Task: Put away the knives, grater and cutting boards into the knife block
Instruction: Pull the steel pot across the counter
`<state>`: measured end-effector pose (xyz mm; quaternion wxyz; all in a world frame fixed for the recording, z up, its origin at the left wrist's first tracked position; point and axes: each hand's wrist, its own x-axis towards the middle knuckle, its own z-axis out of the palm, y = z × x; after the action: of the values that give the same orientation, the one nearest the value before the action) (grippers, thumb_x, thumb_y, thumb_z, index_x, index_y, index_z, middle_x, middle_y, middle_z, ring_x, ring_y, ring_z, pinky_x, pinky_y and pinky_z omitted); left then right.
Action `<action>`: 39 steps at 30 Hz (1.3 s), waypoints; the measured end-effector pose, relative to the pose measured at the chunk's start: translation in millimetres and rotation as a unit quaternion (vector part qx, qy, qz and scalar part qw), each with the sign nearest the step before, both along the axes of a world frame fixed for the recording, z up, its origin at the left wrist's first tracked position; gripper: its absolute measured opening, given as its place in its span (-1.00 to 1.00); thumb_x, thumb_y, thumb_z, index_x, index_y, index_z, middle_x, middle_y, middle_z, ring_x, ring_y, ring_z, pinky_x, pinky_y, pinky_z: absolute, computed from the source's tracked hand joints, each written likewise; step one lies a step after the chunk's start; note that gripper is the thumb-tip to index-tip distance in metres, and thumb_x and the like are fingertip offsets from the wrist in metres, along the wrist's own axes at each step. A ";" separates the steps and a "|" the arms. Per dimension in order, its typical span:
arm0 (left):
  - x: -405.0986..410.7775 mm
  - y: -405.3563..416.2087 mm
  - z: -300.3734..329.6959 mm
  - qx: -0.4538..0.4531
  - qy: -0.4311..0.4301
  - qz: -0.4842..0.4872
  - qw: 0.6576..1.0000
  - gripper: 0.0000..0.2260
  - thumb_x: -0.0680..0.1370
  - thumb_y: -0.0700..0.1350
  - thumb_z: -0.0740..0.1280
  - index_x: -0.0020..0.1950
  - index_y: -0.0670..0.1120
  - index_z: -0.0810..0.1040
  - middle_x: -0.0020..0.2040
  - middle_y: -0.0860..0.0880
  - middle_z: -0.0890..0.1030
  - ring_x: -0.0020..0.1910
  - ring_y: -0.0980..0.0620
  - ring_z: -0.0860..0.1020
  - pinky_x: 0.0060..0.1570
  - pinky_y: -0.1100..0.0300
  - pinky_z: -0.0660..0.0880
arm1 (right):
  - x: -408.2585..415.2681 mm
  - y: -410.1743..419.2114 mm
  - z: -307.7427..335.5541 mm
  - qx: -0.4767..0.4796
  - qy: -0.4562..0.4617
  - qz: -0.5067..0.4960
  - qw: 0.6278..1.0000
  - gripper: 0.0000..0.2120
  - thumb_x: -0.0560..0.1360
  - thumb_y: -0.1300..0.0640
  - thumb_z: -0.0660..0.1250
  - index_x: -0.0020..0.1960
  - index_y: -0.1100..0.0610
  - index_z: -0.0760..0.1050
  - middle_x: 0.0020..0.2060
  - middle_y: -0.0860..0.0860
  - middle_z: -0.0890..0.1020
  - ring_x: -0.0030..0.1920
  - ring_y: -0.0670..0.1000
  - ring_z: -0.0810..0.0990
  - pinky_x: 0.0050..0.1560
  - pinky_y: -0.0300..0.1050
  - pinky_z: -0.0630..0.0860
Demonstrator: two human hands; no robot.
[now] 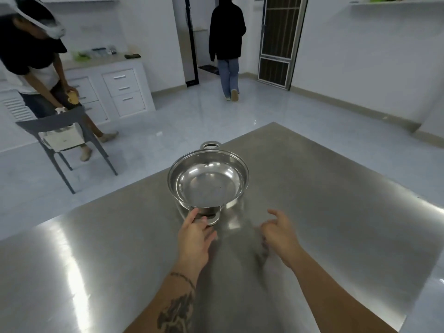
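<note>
No knives, grater, cutting boards or knife block are in view. A shiny steel pot (208,180) with two loop handles stands on the steel table (336,212). My left hand (195,233) grips the pot's near handle, fingers curled around it. Just right of the pot, my right hand (278,230) hovers over the table with fingers loosely spread, holding nothing.
A grey chair (64,135) with a white bag on it stands left of the table. One person (36,63) bends beside it; another person (227,44) walks away towards the doorway. White drawers (125,92) line the far wall.
</note>
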<state>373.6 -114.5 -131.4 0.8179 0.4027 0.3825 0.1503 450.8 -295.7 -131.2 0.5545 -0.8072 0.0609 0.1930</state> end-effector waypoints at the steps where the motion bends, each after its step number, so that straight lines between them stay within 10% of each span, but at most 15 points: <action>1: -10.1 7.6 0.3 0.009 0.005 0.007 1.000 -0.57 0.54 -0.37 0.21 0.31 0.03 0.43 0.09 -0.11 0.62 0.15 -0.17 0.60 0.09 -0.02 0.54 | -1.6 3.9 3.6 0.000 -0.031 -0.006 1.000 -0.52 0.41 0.27 0.30 0.31 0.05 0.41 -0.14 0.08 0.57 -0.22 0.07 0.57 -0.12 0.07 0.58; 5: -55.5 40.7 0.9 0.059 0.043 0.054 0.996 -0.66 0.55 -0.36 0.20 0.19 0.00 0.52 0.01 -0.11 0.61 -0.05 -0.10 0.60 0.01 0.05 0.54 | -16.6 25.7 27.2 -0.010 -0.129 0.045 0.991 -0.58 0.47 0.29 0.27 0.30 0.04 0.43 0.02 0.08 0.51 -0.18 -0.04 0.50 -0.18 -0.21 0.43; 9: -104.7 80.1 -3.1 0.160 0.080 0.090 0.980 -0.63 0.50 -0.42 0.18 0.19 -0.10 0.56 -0.22 -0.12 0.54 -0.31 -0.04 0.49 -0.45 0.26 0.46 | -29.5 56.1 43.0 -0.034 -0.171 0.124 0.977 -0.54 0.43 0.27 0.35 0.26 -0.08 0.45 -0.07 -0.12 0.46 -0.18 -0.05 0.48 0.00 -0.05 0.52; 21: -246.6 168.8 8.6 0.311 0.186 0.045 0.931 -0.57 0.50 -0.42 0.12 0.04 0.01 0.64 -0.03 0.01 0.65 -0.19 0.01 0.53 -0.28 0.14 0.47 | -72.3 111.3 36.5 -0.146 -0.106 0.236 0.955 -0.29 0.31 0.01 0.40 0.45 -0.06 0.34 0.34 0.03 0.50 0.34 0.13 0.48 0.38 0.11 0.39; 35: -403.3 213.1 -4.0 0.381 0.196 0.039 0.903 -0.60 0.60 -0.36 0.09 0.18 0.02 0.60 -0.06 0.13 0.57 -0.16 0.04 0.46 0.17 -0.05 0.52 | -217.3 159.9 20.9 -0.097 -0.061 0.227 0.967 -0.36 0.28 0.00 0.43 0.36 -0.13 0.43 0.12 0.06 0.65 -0.22 0.02 0.58 -0.12 0.05 0.68; 39: -470.3 250.4 9.3 0.399 0.187 0.028 0.897 -0.61 0.61 -0.32 0.10 0.16 0.06 0.60 -0.04 0.08 0.56 -0.18 0.03 0.50 -0.06 0.15 0.57 | -308.0 184.4 50.4 -0.098 -0.082 0.226 0.966 -0.58 0.45 0.20 0.40 0.30 0.06 0.50 -0.14 0.14 0.64 -0.41 0.08 0.57 -0.35 0.01 0.62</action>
<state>-96.7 135.9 -122.0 0.4977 0.7050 0.4471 0.2353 142.8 -111.4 -80.8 0.4179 -0.8634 -0.1506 0.2393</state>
